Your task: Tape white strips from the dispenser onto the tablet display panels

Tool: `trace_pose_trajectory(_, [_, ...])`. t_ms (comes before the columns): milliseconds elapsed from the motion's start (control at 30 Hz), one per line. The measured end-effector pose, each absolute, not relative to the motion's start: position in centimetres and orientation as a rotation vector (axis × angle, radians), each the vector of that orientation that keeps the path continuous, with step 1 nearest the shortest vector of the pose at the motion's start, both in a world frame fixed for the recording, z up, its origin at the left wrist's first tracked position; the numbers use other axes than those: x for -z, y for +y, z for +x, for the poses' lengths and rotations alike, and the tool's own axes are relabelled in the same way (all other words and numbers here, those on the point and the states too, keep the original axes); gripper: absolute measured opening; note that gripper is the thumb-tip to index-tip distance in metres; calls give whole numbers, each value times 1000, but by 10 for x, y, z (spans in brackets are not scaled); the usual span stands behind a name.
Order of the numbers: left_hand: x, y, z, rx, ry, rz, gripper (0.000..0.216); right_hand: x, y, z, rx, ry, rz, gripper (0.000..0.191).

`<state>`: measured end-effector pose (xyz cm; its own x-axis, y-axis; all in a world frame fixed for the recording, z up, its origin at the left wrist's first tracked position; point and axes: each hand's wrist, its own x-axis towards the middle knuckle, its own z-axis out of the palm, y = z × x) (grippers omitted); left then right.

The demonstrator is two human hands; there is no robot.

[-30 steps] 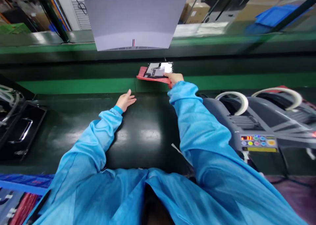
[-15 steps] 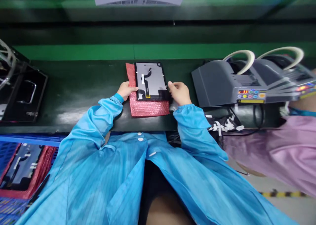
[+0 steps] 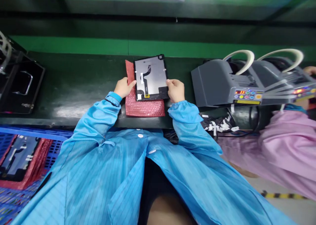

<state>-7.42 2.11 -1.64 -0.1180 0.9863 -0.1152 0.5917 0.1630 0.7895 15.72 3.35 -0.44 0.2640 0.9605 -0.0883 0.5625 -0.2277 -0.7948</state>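
Note:
A tablet-like display panel [image 3: 156,75] lies with its grey back up over a red bubble-wrap sleeve [image 3: 145,109]; a black ribbon cable and a yellow-edged tab show on it. At its left edge, my left hand [image 3: 124,87] is closed, the thumb on the panel's rim and the fingers hidden at the wrap. My right hand [image 3: 176,90] pinches the panel's right edge near the lower corner. The panel sits slightly turned on the wrap, whose left strip and near part stick out from under it.
Two grey tape dispensers [image 3: 217,83] stand at right beside a co-worker's pink sleeve [image 3: 291,139]. White scraps on black material [image 3: 217,124] lie before them. At left are a black case [image 3: 22,86] and a blue crate [image 3: 59,137] holding wrapped panels [image 3: 18,155].
The panel has turned slightly counterclockwise on the wrap, its far right corner moving away from me. My right hand now grips its edge more closely. The view has tipped down a little.

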Motion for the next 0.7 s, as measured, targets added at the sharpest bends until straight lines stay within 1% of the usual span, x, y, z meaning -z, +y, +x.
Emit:
trace_pose_trajectory(100, [13, 21, -79, -559, 1951, 1605, 14, -2, 26, 166, -728, -1344, -1835, 21])
trace_pose_trajectory(200, [12, 20, -80, -448, 1984, 1659, 16, -1, 12, 170, -703, -1337, -1810, 23])
trace_pose_trajectory(300, [9, 19, -79, -369, 1989, 1693, 18, 10, -3, 164, -795, -1335, -1797, 24])
trace_pose_trajectory(400, [3, 18, -79, -242, 2005, 1752, 25, 20, -12, 153, -842, -1364, -1877, 25])
trace_pose_trajectory(533, [-2, 16, -78, -102, 2027, 1848, 33, 15, -17, 140, -683, -1668, -2101, 27])
trace_pose_trajectory(633, [-3, 14, -77, -59, 2067, 1859, 34, 1, -22, 135, -511, -1951, -2228, 30])
trace_pose_trajectory(700, [-5, 13, -77, -29, 2091, 1841, 34, -7, -26, 143, -382, -2003, -2245, 27])
